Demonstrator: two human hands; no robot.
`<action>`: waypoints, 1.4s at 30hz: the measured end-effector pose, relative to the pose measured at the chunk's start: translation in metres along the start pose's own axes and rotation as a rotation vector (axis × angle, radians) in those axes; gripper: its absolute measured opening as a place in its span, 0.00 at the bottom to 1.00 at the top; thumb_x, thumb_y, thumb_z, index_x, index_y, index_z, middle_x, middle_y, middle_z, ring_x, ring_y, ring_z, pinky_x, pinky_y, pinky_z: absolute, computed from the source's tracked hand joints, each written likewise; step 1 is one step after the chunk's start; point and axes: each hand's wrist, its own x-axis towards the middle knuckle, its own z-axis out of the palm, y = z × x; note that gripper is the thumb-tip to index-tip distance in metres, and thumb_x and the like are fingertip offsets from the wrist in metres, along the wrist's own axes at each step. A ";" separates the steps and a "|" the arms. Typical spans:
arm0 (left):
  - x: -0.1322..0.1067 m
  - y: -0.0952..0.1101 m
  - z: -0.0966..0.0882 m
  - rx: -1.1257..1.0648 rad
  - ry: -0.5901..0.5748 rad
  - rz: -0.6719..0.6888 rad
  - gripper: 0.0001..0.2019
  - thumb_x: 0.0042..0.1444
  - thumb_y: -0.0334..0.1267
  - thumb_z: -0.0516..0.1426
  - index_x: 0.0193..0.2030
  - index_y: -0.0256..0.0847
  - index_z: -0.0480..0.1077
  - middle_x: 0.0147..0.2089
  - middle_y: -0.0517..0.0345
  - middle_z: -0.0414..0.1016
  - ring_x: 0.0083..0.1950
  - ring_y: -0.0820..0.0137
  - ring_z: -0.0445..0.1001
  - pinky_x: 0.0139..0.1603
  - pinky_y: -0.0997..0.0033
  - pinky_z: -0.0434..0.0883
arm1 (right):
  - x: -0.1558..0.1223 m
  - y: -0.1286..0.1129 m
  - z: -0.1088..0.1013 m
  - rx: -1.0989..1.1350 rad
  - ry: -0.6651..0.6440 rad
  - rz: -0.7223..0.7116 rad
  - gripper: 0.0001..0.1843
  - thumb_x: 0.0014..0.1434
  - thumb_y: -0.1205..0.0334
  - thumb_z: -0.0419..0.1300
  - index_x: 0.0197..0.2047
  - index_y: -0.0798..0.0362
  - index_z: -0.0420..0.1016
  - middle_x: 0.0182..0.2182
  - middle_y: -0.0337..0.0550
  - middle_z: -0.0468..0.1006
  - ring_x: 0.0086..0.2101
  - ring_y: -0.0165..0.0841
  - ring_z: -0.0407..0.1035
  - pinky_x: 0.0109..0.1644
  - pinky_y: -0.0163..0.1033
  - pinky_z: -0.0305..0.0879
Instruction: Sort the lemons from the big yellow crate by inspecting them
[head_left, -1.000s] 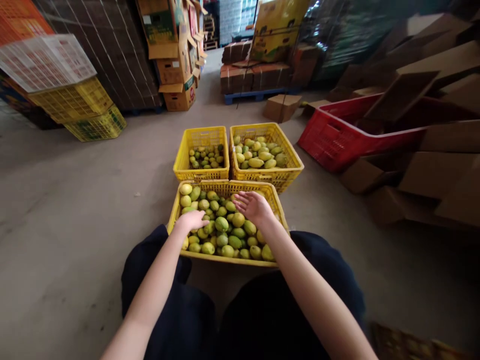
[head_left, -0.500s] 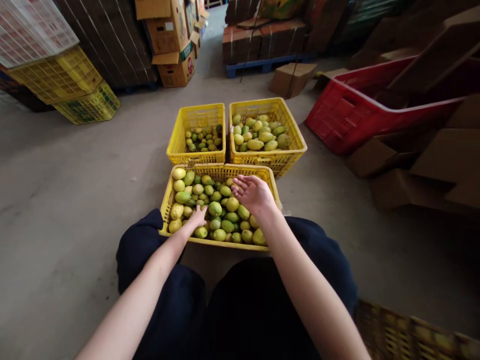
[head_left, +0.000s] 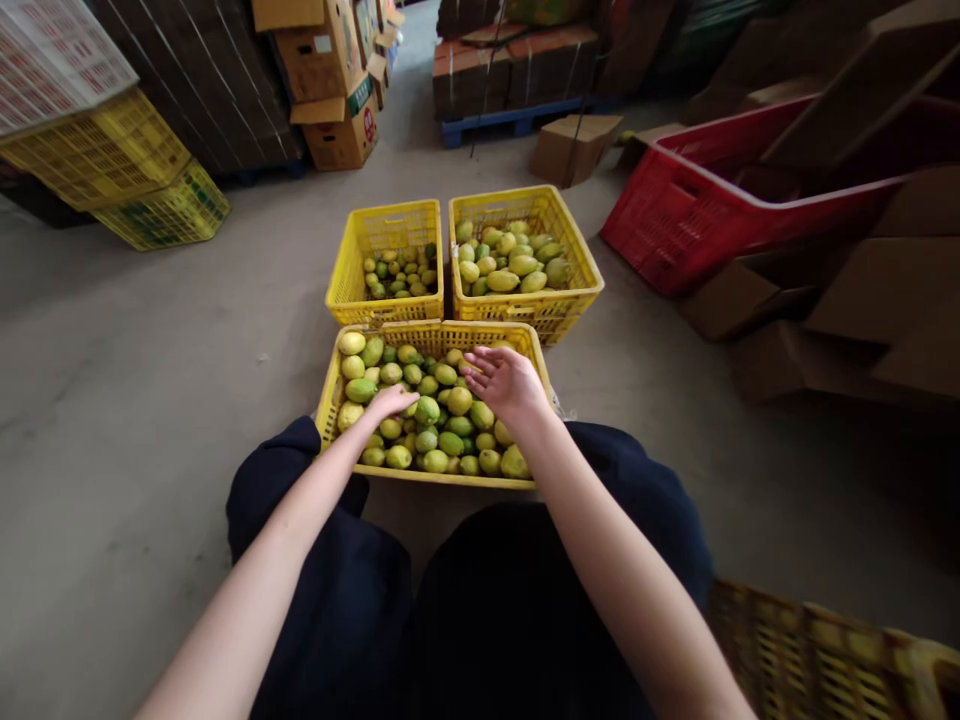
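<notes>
A yellow crate (head_left: pixel 327 405) full of green and yellow lemons (head_left: pixel 427 410) stands on the floor between my knees. My left hand (head_left: pixel 390 401) rests palm down on the fruit at the crate's left middle, fingers curled over a lemon. My right hand (head_left: pixel 504 380) hovers over the right side of the crate, palm up, fingers spread and empty. Beyond it stand two more yellow crates: the left one (head_left: pixel 346 270) with small green lemons, the right one (head_left: pixel 581 275) with larger yellow ones.
A red crate (head_left: pixel 660 235) and flattened cardboard boxes (head_left: pixel 885 300) lie to the right. Stacked yellow crates (head_left: pixel 127 170) sit far left, cartons (head_left: pixel 334 90) and a loaded pallet (head_left: pixel 517 70) behind. Another yellow crate's edge (head_left: pixel 825 650) shows at lower right.
My head has tilted down, so everything sits higher in view. My left hand shifted slightly over the lemons; my right hand stays open above the crate.
</notes>
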 end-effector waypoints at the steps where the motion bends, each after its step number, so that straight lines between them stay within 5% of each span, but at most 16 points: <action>1: -0.008 0.010 -0.010 -0.066 0.004 0.007 0.21 0.62 0.47 0.51 0.53 0.31 0.66 0.47 0.44 0.78 0.40 0.63 0.77 0.41 0.70 0.72 | 0.002 0.004 0.000 -0.032 0.015 0.008 0.05 0.54 0.68 0.54 0.33 0.51 0.69 0.28 0.42 0.78 0.29 0.33 0.71 0.33 0.37 0.69; 4: -0.034 0.037 -0.041 -0.236 -0.078 0.114 0.23 0.65 0.51 0.47 0.59 0.38 0.64 0.45 0.50 0.79 0.36 0.68 0.77 0.40 0.69 0.73 | 0.004 0.017 0.006 -0.132 0.101 0.076 0.04 0.57 0.59 0.57 0.34 0.49 0.70 0.27 0.40 0.76 0.29 0.35 0.70 0.35 0.42 0.71; 7: -0.049 0.040 -0.071 -0.344 -0.162 0.195 0.30 0.67 0.57 0.36 0.62 0.42 0.63 0.43 0.50 0.80 0.35 0.67 0.78 0.42 0.65 0.74 | 0.004 0.026 0.013 -0.079 0.071 0.173 0.11 0.58 0.50 0.57 0.35 0.49 0.70 0.25 0.40 0.73 0.26 0.35 0.69 0.31 0.42 0.71; 10: -0.040 0.018 -0.086 -0.125 0.103 0.109 0.26 0.67 0.53 0.43 0.60 0.39 0.66 0.48 0.45 0.78 0.42 0.63 0.78 0.47 0.64 0.73 | 0.002 0.025 0.017 0.032 -0.042 0.190 0.09 0.59 0.56 0.56 0.33 0.52 0.70 0.22 0.41 0.74 0.24 0.33 0.69 0.25 0.36 0.68; 12: -0.028 -0.003 -0.085 0.253 0.311 0.002 0.21 0.65 0.47 0.50 0.58 0.37 0.68 0.55 0.42 0.75 0.53 0.58 0.75 0.54 0.63 0.70 | 0.002 0.021 0.017 0.070 -0.055 0.158 0.05 0.57 0.62 0.56 0.31 0.52 0.69 0.20 0.40 0.73 0.23 0.32 0.69 0.23 0.34 0.68; 15: -0.014 -0.033 -0.069 0.574 0.350 -0.075 0.20 0.62 0.42 0.54 0.59 0.36 0.68 0.62 0.38 0.68 0.62 0.52 0.68 0.60 0.59 0.65 | 0.002 0.015 0.017 0.128 -0.025 0.110 0.03 0.55 0.67 0.57 0.30 0.51 0.67 0.20 0.38 0.74 0.24 0.31 0.69 0.26 0.34 0.71; 21: -0.010 -0.070 -0.034 0.640 0.315 -0.077 0.33 0.56 0.34 0.59 0.69 0.38 0.57 0.71 0.35 0.54 0.67 0.46 0.60 0.61 0.55 0.64 | 0.001 0.012 0.015 0.215 0.069 0.018 0.03 0.57 0.61 0.56 0.34 0.49 0.66 0.24 0.37 0.75 0.30 0.34 0.72 0.34 0.42 0.76; 24: -0.004 -0.079 -0.030 0.640 0.337 -0.072 0.31 0.61 0.39 0.57 0.70 0.39 0.55 0.71 0.35 0.52 0.66 0.47 0.61 0.62 0.55 0.63 | 0.000 0.014 0.011 0.229 0.066 0.052 0.06 0.58 0.57 0.53 0.35 0.50 0.66 0.26 0.41 0.76 0.33 0.38 0.73 0.36 0.46 0.77; 28: 0.003 -0.078 -0.037 0.594 0.340 -0.070 0.31 0.60 0.43 0.58 0.68 0.35 0.57 0.67 0.33 0.57 0.62 0.49 0.67 0.63 0.56 0.63 | 0.001 0.015 0.011 0.226 0.068 0.052 0.04 0.53 0.66 0.56 0.35 0.50 0.66 0.26 0.39 0.76 0.34 0.37 0.74 0.38 0.45 0.78; 30: 0.002 -0.069 -0.047 0.423 0.397 -0.077 0.34 0.59 0.45 0.60 0.68 0.35 0.57 0.66 0.34 0.60 0.61 0.51 0.69 0.62 0.58 0.64 | 0.001 0.014 0.015 0.225 0.056 0.043 0.06 0.53 0.69 0.57 0.35 0.50 0.66 0.27 0.38 0.77 0.33 0.35 0.74 0.38 0.43 0.78; 32: -0.006 -0.052 -0.063 0.024 0.438 -0.060 0.34 0.59 0.48 0.60 0.68 0.36 0.56 0.63 0.37 0.65 0.61 0.55 0.70 0.61 0.60 0.66 | -0.001 0.013 0.020 0.226 0.039 0.036 0.06 0.54 0.68 0.59 0.36 0.50 0.67 0.27 0.37 0.78 0.33 0.34 0.74 0.37 0.42 0.78; 36: -0.046 -0.001 -0.098 -0.851 0.237 0.094 0.27 0.65 0.54 0.49 0.62 0.35 0.63 0.50 0.44 0.76 0.52 0.61 0.76 0.54 0.62 0.72 | -0.006 0.012 0.026 0.174 0.015 0.063 0.04 0.61 0.59 0.58 0.36 0.51 0.69 0.24 0.37 0.77 0.25 0.30 0.71 0.28 0.35 0.74; 40: -0.097 0.040 -0.110 -1.209 0.131 0.301 0.32 0.64 0.59 0.40 0.55 0.36 0.70 0.43 0.46 0.78 0.50 0.60 0.76 0.50 0.58 0.75 | -0.007 0.019 0.025 0.034 -0.091 0.157 0.18 0.66 0.50 0.50 0.32 0.52 0.70 0.17 0.38 0.73 0.13 0.26 0.55 0.12 0.30 0.52; 42: -0.111 0.049 -0.104 -1.262 0.140 0.351 0.34 0.62 0.61 0.40 0.53 0.35 0.72 0.46 0.45 0.77 0.51 0.59 0.75 0.50 0.58 0.76 | -0.008 0.022 0.024 0.044 -0.131 0.144 0.18 0.65 0.49 0.52 0.30 0.52 0.69 0.17 0.37 0.72 0.12 0.24 0.52 0.12 0.30 0.49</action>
